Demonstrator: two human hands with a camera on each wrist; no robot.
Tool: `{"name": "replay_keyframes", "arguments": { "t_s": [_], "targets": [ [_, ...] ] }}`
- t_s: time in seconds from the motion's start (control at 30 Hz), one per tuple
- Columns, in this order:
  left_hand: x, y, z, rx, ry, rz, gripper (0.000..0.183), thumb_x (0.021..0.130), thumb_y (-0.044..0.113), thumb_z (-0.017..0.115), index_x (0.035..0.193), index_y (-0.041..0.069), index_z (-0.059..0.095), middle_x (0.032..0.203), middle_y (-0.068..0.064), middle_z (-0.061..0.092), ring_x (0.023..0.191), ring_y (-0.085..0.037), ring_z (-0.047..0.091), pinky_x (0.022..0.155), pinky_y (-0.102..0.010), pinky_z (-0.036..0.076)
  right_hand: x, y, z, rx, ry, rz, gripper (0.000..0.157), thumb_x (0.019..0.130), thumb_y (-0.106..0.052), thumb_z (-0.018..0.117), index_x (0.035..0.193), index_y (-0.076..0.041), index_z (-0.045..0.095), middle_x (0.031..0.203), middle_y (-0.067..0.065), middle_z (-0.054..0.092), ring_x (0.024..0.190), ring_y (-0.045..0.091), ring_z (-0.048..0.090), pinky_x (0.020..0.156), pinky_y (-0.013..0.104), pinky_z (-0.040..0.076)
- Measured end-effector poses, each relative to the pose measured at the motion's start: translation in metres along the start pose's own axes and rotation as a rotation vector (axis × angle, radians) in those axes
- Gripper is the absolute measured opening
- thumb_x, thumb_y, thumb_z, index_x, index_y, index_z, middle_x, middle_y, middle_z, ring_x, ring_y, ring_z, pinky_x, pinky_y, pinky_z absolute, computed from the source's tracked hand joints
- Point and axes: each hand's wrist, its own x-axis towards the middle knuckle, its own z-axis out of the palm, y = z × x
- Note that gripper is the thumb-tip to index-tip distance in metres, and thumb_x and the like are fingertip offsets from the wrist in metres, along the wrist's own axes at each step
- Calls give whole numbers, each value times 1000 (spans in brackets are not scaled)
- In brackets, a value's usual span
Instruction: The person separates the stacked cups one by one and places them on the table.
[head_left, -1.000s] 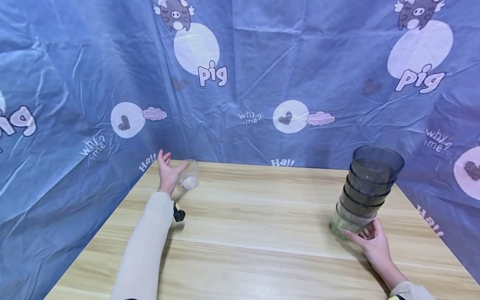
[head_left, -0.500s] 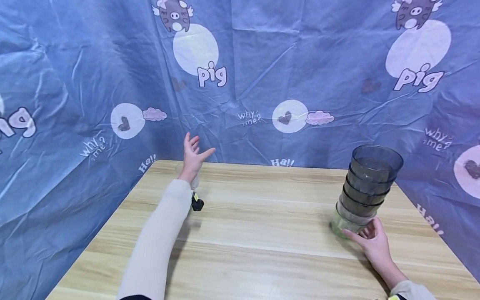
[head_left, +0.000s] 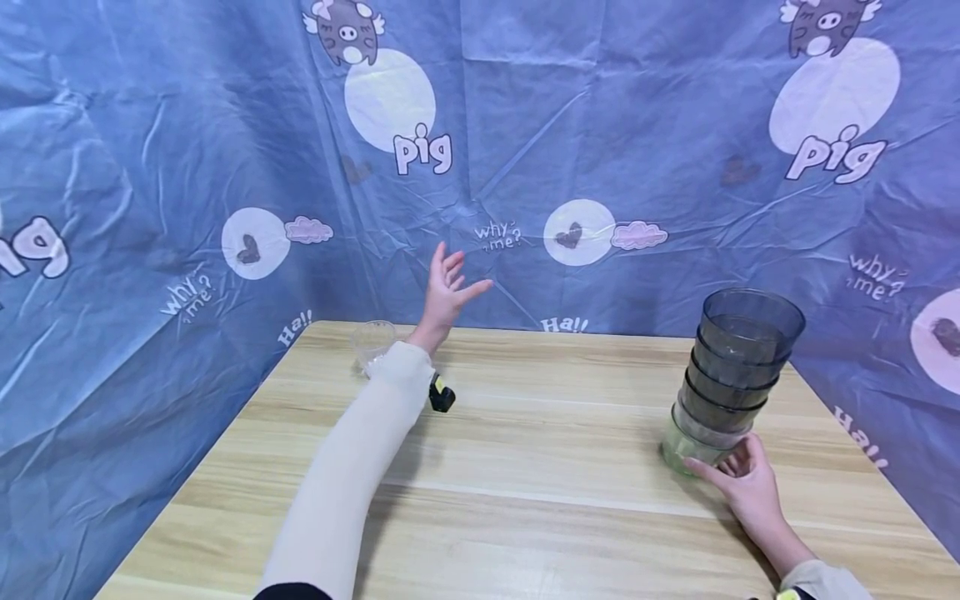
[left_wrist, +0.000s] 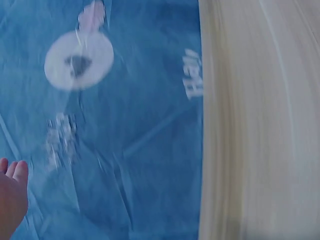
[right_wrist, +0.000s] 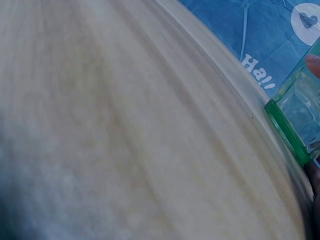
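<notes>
My left hand (head_left: pixel 445 296) is raised near the table's far edge, fingers spread, thumb out to the side, holding nothing. Behind its wrist and to the left, a clear cup (head_left: pixel 371 337) stands at the far left of the table, partly hidden by the sleeve. On the right, a leaning stack of nested cups has several smoky grey cups (head_left: pixel 738 367) on top, a paler cup (head_left: pixel 705 425) below them and a pale green cup (head_left: pixel 678 450) at the bottom. My right hand (head_left: pixel 750 483) grips that green cup low down. The right wrist view shows its green base (right_wrist: pixel 287 132) by my fingers.
The wooden table (head_left: pixel 525 467) reaches back to a wrinkled blue cloth (head_left: pixel 510 275) printed with pigs, hearts and words. The cloth also hangs along the left and right sides.
My left hand has moved right, away from the clear cup, and risen, its fingers staying spread. The right hand and the stack have stayed put.
</notes>
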Motion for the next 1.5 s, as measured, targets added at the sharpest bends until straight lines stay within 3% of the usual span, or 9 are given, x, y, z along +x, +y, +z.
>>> {"name": "replay_keyframes", "arguments": {
  "t_s": [0.27, 0.47, 0.63, 0.7, 0.97, 1.5],
  "targets": [
    [-6, 11, 47, -42, -122, 4, 106, 79, -8, 75, 159, 3, 6, 152, -25, 35, 142, -33, 34, 118, -45, 30, 0, 0, 0, -26, 3, 8, 70, 78, 21, 70, 126, -23, 48, 113, -20, 64, 104, -8, 58, 88, 3, 42],
    [-11, 17, 80, -42, -204, 8, 106, 78, -7, 76, 159, 4, 8, 152, -19, 39, 140, -27, 38, 114, -31, 36, -1, 1, 0, -24, 5, 4, 70, 77, 21, 70, 126, -23, 48, 113, -20, 64, 104, -8, 58, 88, 3, 42],
    [-17, 21, 104, -69, -255, 9, 104, 78, -9, 76, 158, 2, 10, 152, -18, 40, 140, -26, 39, 114, -31, 37, 0, 1, 1, -28, 4, 8, 70, 78, 21, 70, 126, -23, 48, 114, -20, 64, 104, -8, 58, 88, 3, 42],
    [-19, 23, 112, -80, -273, 13, 102, 78, -10, 75, 158, 1, 12, 152, -19, 41, 139, -24, 40, 114, -33, 36, 0, 1, 1, -35, 5, 12, 70, 78, 21, 70, 126, -23, 48, 114, -21, 63, 104, -9, 57, 88, 3, 41],
    [-35, 29, 143, -73, -348, 5, 97, 78, -7, 78, 157, 7, 23, 150, -10, 46, 130, -7, 47, 110, -25, 39, 0, 0, 1, -13, 2, 4, 69, 77, 22, 70, 125, -23, 48, 112, -21, 65, 103, -9, 59, 88, 3, 43],
    [-62, 34, 197, -132, -495, -27, 90, 78, -8, 78, 154, 5, 31, 143, 3, 53, 127, -2, 48, 106, -16, 39, -1, 0, 1, 12, -3, -10, 69, 78, 23, 68, 125, -22, 49, 113, -19, 65, 103, -8, 59, 88, 4, 44]
  ]
}}
